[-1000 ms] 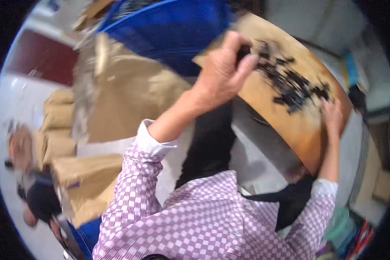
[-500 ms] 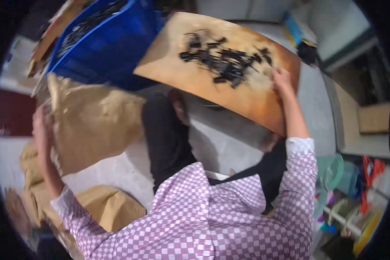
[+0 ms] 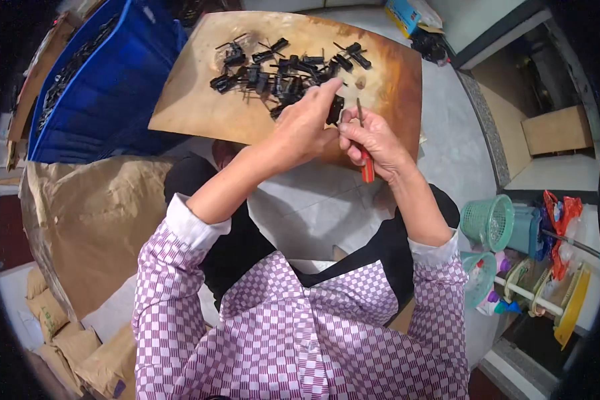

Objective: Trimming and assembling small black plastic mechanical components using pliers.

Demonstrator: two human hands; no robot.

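My right hand (image 3: pixel 379 143) is closed round a red-handled tool (image 3: pixel 367 168), its narrow dark metal end pointing away from me; whether that is a blade I cannot tell. Close beside it, my left hand (image 3: pixel 305 127) reaches over the board's near edge, with a small black plastic part (image 3: pixel 335 110) between its fingers and thumb. The fingers partly hide this part. Beyond the hands, several black plastic parts (image 3: pixel 263 80) with thin prongs lie scattered on a brown, stained board (image 3: pixel 200 107) in front of my knees.
A blue crate (image 3: pixel 107 100) filled with black pieces stands at the far left. Nearer are a brown paper sack (image 3: pixel 107 227) and folded sacks (image 3: pixel 80 347). At right sit green baskets (image 3: pixel 487 223) and a rack of coloured items (image 3: pixel 540 300). A cardboard box (image 3: pixel 557 130) lies beyond.
My left hand has come from the sack at the left to the board. My right hand has let go of the board's right side and now holds the red-handled tool. The black parts are more spread out.
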